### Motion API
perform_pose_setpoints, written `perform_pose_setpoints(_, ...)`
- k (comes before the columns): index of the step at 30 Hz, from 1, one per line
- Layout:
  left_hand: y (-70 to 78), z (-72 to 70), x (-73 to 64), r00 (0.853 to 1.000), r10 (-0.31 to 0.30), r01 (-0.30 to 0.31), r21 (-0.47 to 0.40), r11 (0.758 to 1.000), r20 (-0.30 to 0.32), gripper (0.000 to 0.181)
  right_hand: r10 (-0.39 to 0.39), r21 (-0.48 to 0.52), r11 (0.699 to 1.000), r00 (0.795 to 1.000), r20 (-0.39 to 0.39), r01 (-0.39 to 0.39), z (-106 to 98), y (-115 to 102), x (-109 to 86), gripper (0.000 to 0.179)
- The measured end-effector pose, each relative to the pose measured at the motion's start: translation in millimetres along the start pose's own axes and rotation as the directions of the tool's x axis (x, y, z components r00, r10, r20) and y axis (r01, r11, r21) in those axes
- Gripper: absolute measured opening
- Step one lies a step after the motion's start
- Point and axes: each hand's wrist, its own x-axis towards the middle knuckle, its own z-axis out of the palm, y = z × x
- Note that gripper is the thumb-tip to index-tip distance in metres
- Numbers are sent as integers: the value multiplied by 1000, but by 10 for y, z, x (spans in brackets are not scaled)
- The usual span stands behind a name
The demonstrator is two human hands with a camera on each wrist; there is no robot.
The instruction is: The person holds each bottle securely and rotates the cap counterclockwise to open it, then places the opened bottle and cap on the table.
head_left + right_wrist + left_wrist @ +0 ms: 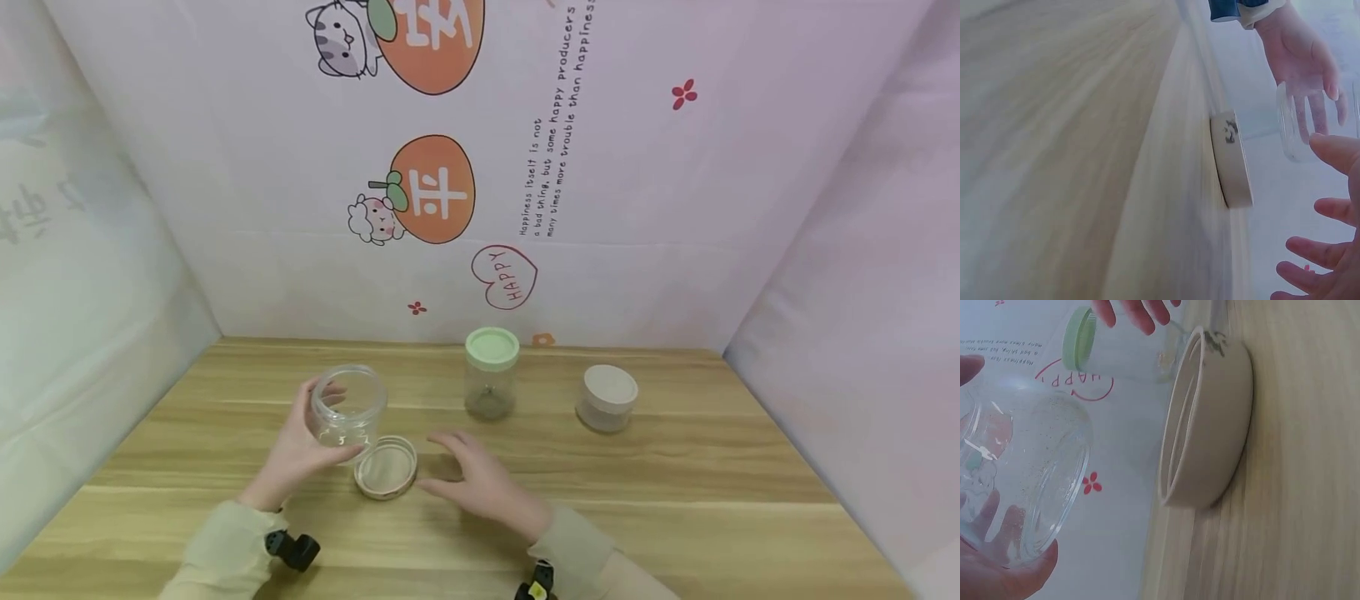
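While our left grip (pixel 296 450) is clamped round a clear jar (pixel 351 421), upright & raised off the desk (pixel 675 475), our right grip (pixel 480 483) has thumb & fingers spread apart w/ nothing btwn them. The beige lid (pixel 386 471) lies open side up on the desk btwn both grips, just left of the right one; seen from the head cam, the clear jar overlaps its far-left edge.

Far middle we've a taller jar (pixel 491 392) w/ green lid (pixel 492 348) on; far right, a squat jar (pixel 600 417) w/ white lid (pixel 611 387) on. Both stand upright, well apart. Cloth (pixel 637 167) closes off the far, left & right sides.

Thru the clear jar's wall we see our own fingers, plus fine specks; can't tell what, if anything, is in the other 2.

On the far cloth we read "HAPPY" in a red heart (pixel 505 277), & in small blk print "Happiness itself is not a bad thing". Orange fruits (pixel 435 225) carry white Chinese chars; the beige lid's side has a green leafy print.
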Motion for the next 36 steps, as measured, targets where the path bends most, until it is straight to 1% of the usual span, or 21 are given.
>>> perform_pose_setpoints(5, 30, 115, 103, 999, -22, 23, -36, 999, 26, 94, 10, 82, 997, 999, -31, -8, -95, 89, -96, 58)
perform_pose_setpoints(9, 52, 205, 194, 999, -31, 33, -39, 999, 37, 92, 38, 147, 989, 996, -79, -26, -167, 159, -156, 55)
perform_pose_setpoints(12, 59, 266, 258, 997, -57, 59, -40, 997, 44, 91, 62, 169, 985, 992, -106, -44, -213, 210, -193, 54)
perform_pose_setpoints(18, 29, 347, 359, 992, -115, 118, -85, 989, 48, 91, 80, 151, 987, 986, -147, -57, -267, 269, -266, 53)
perform_pose_setpoints(21, -8, 374, 415, 988, -146, 152, -137, 979, 52, 90, 86, 140, 988, 984, -159, -64, -276, 295, -303, 52)
perform_pose_setpoints(25, -54, 400, 498, 977, -204, 212, -178, 961, 66, 93, 116, 148, 985, 980, -159, -92, -291, 340, -338, 52)
perform_pose_setpoints(29, -90, 412, 565, 965, -249, 260, -167, 951, 81, 98, 139, 163, 980, 977, -161, -112, -314, 367, -367, 52)
perform_pose_setpoints(34, -190, 437, 625, 962, -259, 270, -141, 953, 87, 96, 161, 170, 977, 971, -178, -131, -329, 382, -386, 51)
perform_pose_setpoints(36, -226, 449, 648, 961, -265, 273, -126, 954, 83, 97, 159, 158, 979, 970, -183, -130, -331, 388, -395, 50)
